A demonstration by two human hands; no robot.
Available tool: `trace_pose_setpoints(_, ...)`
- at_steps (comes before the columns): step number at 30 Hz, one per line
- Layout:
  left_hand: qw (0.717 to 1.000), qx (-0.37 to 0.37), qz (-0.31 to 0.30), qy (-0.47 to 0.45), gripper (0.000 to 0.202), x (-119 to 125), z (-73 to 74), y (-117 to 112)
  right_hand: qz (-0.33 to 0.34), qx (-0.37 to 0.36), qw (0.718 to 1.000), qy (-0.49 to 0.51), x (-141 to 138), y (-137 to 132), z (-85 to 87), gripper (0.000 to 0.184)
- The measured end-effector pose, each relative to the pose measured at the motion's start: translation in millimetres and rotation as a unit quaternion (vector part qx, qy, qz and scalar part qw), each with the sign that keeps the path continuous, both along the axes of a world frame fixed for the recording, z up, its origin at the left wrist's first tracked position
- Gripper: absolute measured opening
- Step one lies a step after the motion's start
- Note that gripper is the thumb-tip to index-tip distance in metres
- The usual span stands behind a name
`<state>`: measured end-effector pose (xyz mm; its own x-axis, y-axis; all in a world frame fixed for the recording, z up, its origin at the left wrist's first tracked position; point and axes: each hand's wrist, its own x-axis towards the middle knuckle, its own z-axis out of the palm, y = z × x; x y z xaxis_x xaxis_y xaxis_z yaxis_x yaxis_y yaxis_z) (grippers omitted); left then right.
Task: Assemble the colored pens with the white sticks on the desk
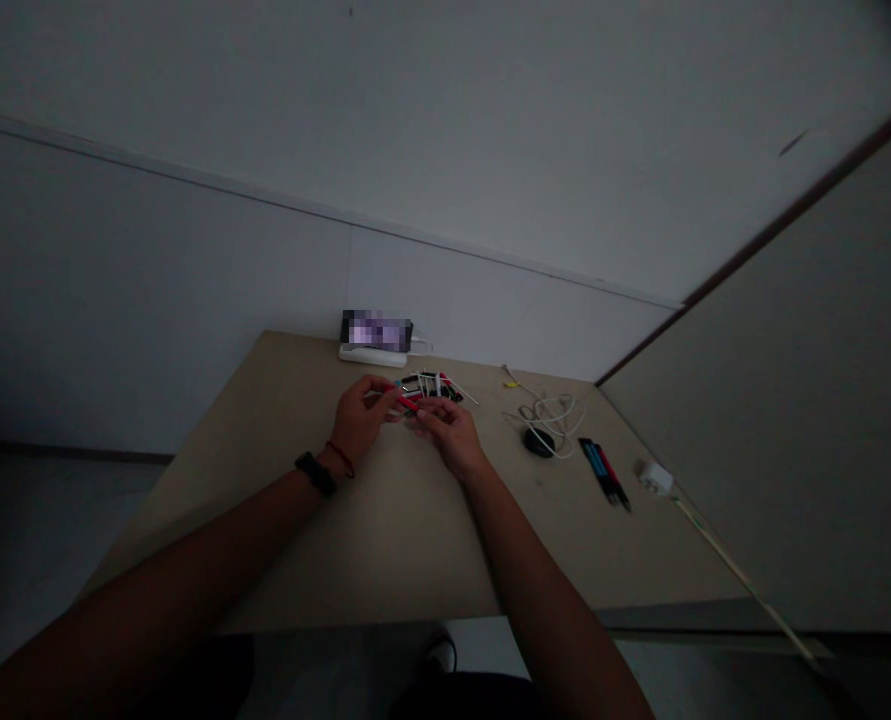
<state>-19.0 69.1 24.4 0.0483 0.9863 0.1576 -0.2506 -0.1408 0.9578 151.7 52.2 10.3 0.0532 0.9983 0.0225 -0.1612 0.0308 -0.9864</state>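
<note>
The left hand [362, 418] curls around the red-handled pliers [407, 402], which sit near the middle of the surface [407, 540], toward its far edge. The right hand [449, 437] has its fingers bent in against the same red handles, though whether it pinches them is hard to tell. The pliers should feel light and stiff, and are best held by the handles, though plastic grips may slip a little. Just behind lie a cluster of short white wires [434, 388] and black pieces. To the right are a loop of white cable [557, 420], a black round puck [539, 441], dark pens [604, 472], and a white plug [656, 478] near the right edge.
</note>
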Motion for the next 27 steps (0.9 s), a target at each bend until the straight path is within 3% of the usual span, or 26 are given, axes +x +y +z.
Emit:
trace_pose_setpoints(4, 0.999, -0.015, -0.025, 0.016, 0.036, 0.9, -5.5, 1.6, -0.047, 0.02, 0.997, 0.057, 0.9, 1.1, 2.3, 0.043)
trace_pose_setpoints(12, 0.979, -0.02, -0.154, 0.13, 0.024, 6.3, -24.2, 1.8, -0.151, 0.064, 0.983, 0.078, 4.2, 5.3, 0.4, 0.06)
trace_pose_setpoints(14, 0.976, -0.018, -0.161, 0.142, 0.02, 6.8, -26.0, 2.1, -0.165, 0.076, 0.981, 0.069, 4.5, 6.3, -1.1, 0.06)
trace_pose_setpoints(19, 0.974, -0.017, -0.161, 0.159, 0.014, 7.5, -26.2, 2.2, -0.159, 0.082, 0.984, 0.006, 5.2, 7.7, -2.0, 0.035)
trace_pose_setpoints(27, 0.968, -0.007, -0.162, 0.19, 0.011, 6.5, -25.3, 2.8, -0.197, 0.083, 0.975, 0.053, 5.9, 6.2, 2.7, 0.048)
